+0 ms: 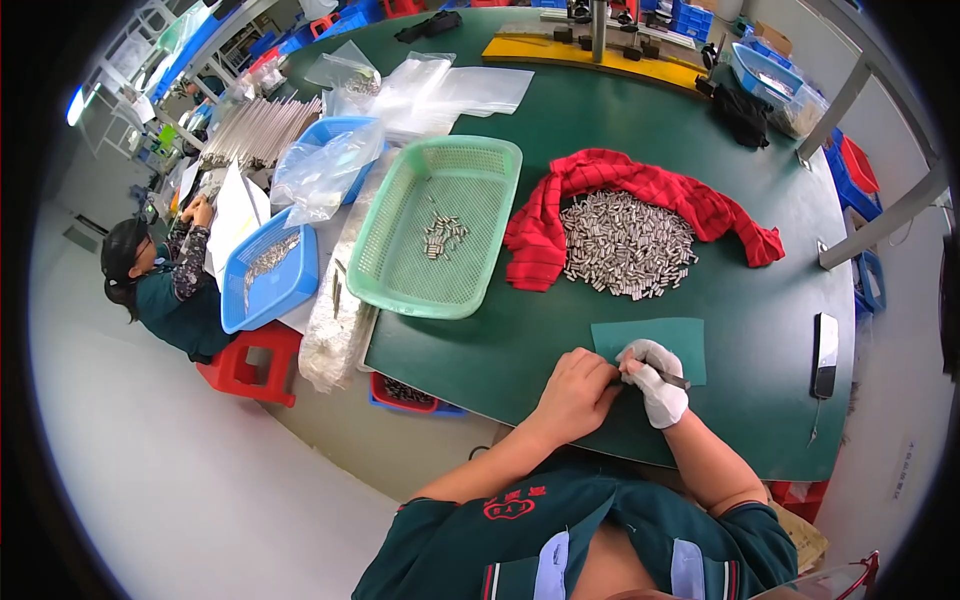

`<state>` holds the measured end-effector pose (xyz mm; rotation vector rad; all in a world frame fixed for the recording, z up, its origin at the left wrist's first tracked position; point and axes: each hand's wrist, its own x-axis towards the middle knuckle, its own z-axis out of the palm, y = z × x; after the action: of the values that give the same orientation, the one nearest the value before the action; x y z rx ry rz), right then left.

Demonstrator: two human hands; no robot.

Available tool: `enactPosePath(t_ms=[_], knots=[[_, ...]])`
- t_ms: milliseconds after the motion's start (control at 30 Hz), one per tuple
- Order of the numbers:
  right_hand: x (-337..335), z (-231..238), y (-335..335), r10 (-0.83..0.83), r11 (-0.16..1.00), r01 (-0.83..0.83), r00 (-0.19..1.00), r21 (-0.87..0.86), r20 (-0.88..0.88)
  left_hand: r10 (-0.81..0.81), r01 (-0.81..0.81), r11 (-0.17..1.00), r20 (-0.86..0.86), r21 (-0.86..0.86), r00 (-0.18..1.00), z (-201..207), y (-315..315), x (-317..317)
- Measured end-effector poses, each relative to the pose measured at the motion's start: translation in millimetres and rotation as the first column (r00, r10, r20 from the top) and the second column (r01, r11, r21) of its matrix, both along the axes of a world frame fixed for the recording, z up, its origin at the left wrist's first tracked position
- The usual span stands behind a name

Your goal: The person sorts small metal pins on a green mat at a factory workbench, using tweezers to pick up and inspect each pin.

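My right hand (pixel 655 382), in a white glove, is closed around a slim dark hand tool (pixel 676 381) whose end sticks out on the right side of the palm; its kind is unclear. Bare and closed, my left hand (pixel 578 394) meets it at the fingertips, and whatever it pinches is too small to make out. Partly under the hands lies a green sheet (pixel 660 335). Beyond that is a heap of small silvery metal cylinders (pixel 628 245), bordered by a red checked cloth (pixel 610 165). To the left, a light green mesh basket (pixel 385 270) holds several similar pieces (pixel 443 236).
A phone (pixel 825 355) lies at the table's right edge, near metal posts (pixel 850 245). Blue trays (pixel 300 285), plastic bags (pixel 430 95) and bundled rods (pixel 260 130) crowd the left side. A co-worker (pixel 160 270) sits there. A yellow rail (pixel 560 55) crosses the far end.
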<state>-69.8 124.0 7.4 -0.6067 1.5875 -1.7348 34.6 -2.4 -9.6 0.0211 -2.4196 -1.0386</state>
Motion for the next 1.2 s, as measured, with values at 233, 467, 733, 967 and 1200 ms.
enactPosePath(t_ms=[233, 467, 733, 967, 1200], knots=[[-3, 1, 0, -0.019, 1.000, 0.020, 0.998, -0.013, 0.062, -0.028, 0.028, 1.000, 0.012, 0.013, 1.000, 4, -1, -4], [-5, -2, 4, 0.025, 0.999, -0.023, 0.998, -0.035, 0.052, -0.011, 0.010, 1.000, 0.044, 0.027, 0.999, 6, 1, -6], [-3, -6, 9, 0.000, 0.998, 0.002, 0.999, -0.059, 0.035, -0.032, 0.029, 0.998, 0.055, 0.056, 0.998, 8, 5, -4], [-15, 4, 5, -0.007, 0.970, 0.020, 0.999, -0.243, 0.052, -0.010, 0.007, 0.999, 0.062, 0.048, 0.998, 9, -1, -12], [-16, -2, 2, -0.145, 0.973, 0.169, 0.978, -0.159, 0.151, 0.000, 0.000, 1.000, 0.002, 0.024, 1.000, 3, 1, -15]])
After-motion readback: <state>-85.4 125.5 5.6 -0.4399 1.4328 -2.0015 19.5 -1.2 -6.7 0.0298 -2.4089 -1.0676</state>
